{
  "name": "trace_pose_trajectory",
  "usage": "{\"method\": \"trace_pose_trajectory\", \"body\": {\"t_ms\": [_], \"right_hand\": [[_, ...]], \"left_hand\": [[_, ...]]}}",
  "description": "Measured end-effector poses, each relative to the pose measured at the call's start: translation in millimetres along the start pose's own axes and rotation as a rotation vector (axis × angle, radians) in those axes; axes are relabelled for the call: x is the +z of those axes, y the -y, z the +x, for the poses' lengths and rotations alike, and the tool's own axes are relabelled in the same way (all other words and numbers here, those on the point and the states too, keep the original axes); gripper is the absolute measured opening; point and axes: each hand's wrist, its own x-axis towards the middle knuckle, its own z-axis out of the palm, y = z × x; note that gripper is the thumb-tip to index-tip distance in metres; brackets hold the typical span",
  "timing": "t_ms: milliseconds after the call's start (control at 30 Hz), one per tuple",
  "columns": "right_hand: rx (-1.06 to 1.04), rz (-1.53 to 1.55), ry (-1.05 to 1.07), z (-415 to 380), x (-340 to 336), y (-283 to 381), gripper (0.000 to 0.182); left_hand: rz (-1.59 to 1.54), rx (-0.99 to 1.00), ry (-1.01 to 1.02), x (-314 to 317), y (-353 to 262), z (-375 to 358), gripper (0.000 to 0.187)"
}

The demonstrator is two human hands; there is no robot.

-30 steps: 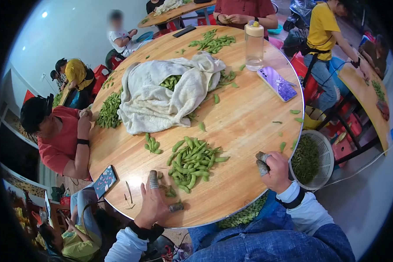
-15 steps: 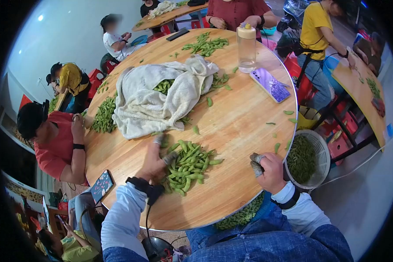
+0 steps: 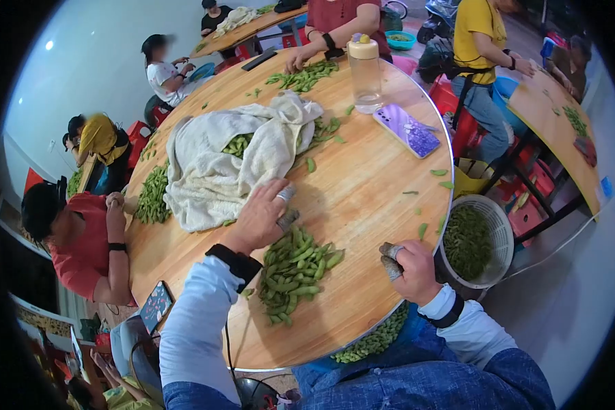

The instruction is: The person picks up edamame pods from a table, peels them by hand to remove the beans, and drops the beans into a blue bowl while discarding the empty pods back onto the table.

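My left hand (image 3: 258, 217) is over the table between the towel and a pile of green edamame pods (image 3: 295, 270). Its fingers are stretched out, with grey wraps on the thumb and a fingertip, and nothing shows in them. The thumb is at the top of the pile. My right hand (image 3: 415, 272) is closed near the table's right edge, its wrapped thumb and forefinger pressed together. Whether anything is between them, I cannot make out. A whitish towel (image 3: 212, 184) lies beyond my left hand, partly covering more pods (image 3: 238, 145).
Below the table edge at my lap is a blue container of pods (image 3: 372, 342). A white basket (image 3: 503, 236) of pods stands on the right. A bottle (image 3: 365, 78) and purple phone (image 3: 408, 130) are on the table (image 3: 362, 198). Other people sit around.
My left hand has moved up and away from the pile's left side, towards the towel. My right hand stays closed in about the same place. The person across now reaches into the far pods.
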Motion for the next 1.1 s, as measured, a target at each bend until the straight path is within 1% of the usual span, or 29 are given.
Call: {"method": "trace_pose_trajectory", "body": {"t_ms": [33, 133, 167, 267, 300, 400, 500, 600, 633, 733, 767, 833, 933, 1000, 1033, 1100], "right_hand": [[0.002, 0.004, -0.002, 0, 0, -1, 0.016], [0.012, 0.01, -0.003, 0, 1, 0, 0.014], [0.019, 0.007, -0.008, 0, 2, 1, 0.012], [0.015, -0.019, -0.009, 1, 4, -1, 0.01], [0.01, -0.031, -0.005, 0, 4, -1, 0.009], [0.028, -0.004, -0.026, 1, 3, 1, 0.009], [0.009, 0.006, -0.049, 2, 2, 0, 0.009], [0.023, 0.018, -0.027, 1, 1, -2, 0.01], [0.02, 0.017, -0.02, 1, 1, -3, 0.01], [0.02, 0.023, -0.012, 1, -1, -4, 0.01], [0.024, 0.031, -0.023, 1, -1, -3, 0.01], [0.027, 0.04, -0.035, 2, 0, -2, 0.01], [0.025, 0.042, -0.04, 0, 1, -3, 0.011], [0.015, 0.034, -0.049, 1, 0, -2, 0.011], [0.02, 0.038, -0.04, 1, -1, -1, 0.013], [0.024, 0.047, -0.017, 1, -2, 0, 0.017]], "left_hand": [[0.124, 0.002, 0.085, 2, 12, -1, 0.04], [-0.003, -0.095, 0.115, 7, 15, -10, 0.032], [0.048, -0.117, 0.087, 14, 11, -19, 0.031], [0.18, -0.3, 0.635, -23, -30, 0, 0.032], [0.158, -0.274, 0.66, -29, -32, 5, 0.03], [-0.136, -0.289, 0.37, -28, -26, 30, 0.032], [-0.135, -0.019, 0.135, 3, 4, 62, 0.041], [-0.081, -0.041, 0.191, 28, 18, 85, 0.047], [-0.036, -0.07, 0.245, 37, 23, 88, 0.046], [-0.044, -0.088, 0.358, 48, 26, 82, 0.047], [-0.139, -0.1, 0.388, 48, 25, 77, 0.045], [-0.324, -0.132, 0.442, 30, 7, 63, 0.041], [-0.423, -0.005, 0.314, 17, -14, 9, 0.039], [-0.457, -0.019, 0.319, 6, -37, -19, 0.039], [-0.41, -0.06, 0.297, 3, -47, -37, 0.04], [-0.352, -0.048, 0.316, -6, -67, -60, 0.041]]}}
